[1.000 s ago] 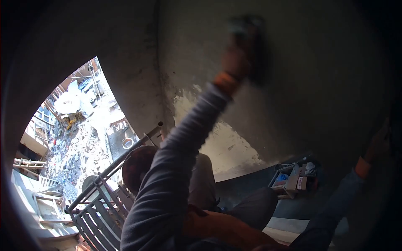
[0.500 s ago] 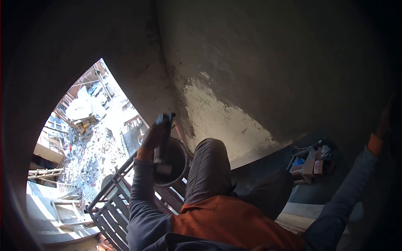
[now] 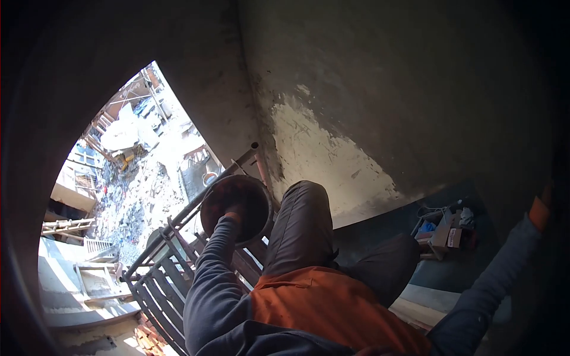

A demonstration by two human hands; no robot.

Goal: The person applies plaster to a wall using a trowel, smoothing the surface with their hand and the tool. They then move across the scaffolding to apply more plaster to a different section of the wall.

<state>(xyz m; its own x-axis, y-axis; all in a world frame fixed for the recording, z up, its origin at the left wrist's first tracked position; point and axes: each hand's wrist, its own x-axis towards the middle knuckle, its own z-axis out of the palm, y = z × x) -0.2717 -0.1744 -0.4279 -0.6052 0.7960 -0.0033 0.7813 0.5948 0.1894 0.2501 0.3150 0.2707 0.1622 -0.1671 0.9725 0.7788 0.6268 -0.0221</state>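
My left hand [image 3: 233, 207] reaches down into a round dark pan [image 3: 263, 199] that rests by my left knee on the scaffold. The fist looks closed on the trowel seen earlier, though the tool itself is lost in the pan's shadow. My right arm stretches up along the right edge. Its orange cuff [image 3: 539, 213] shows, but the hand above it disappears in the dark. In front of me stands a grey plastered wall with a pale bare patch [image 3: 314, 154].
A metal rail pipe [image 3: 196, 207] and slatted platform [image 3: 160, 285] lie at my left, with a long drop beyond to a rubble-strewn yard [image 3: 136, 196]. A crate of small items [image 3: 442, 228] stands on the floor below at right.
My left hand has come down from high on the wall with the trowel and now sits inside the pan. The right arm has stayed raised at the right edge.
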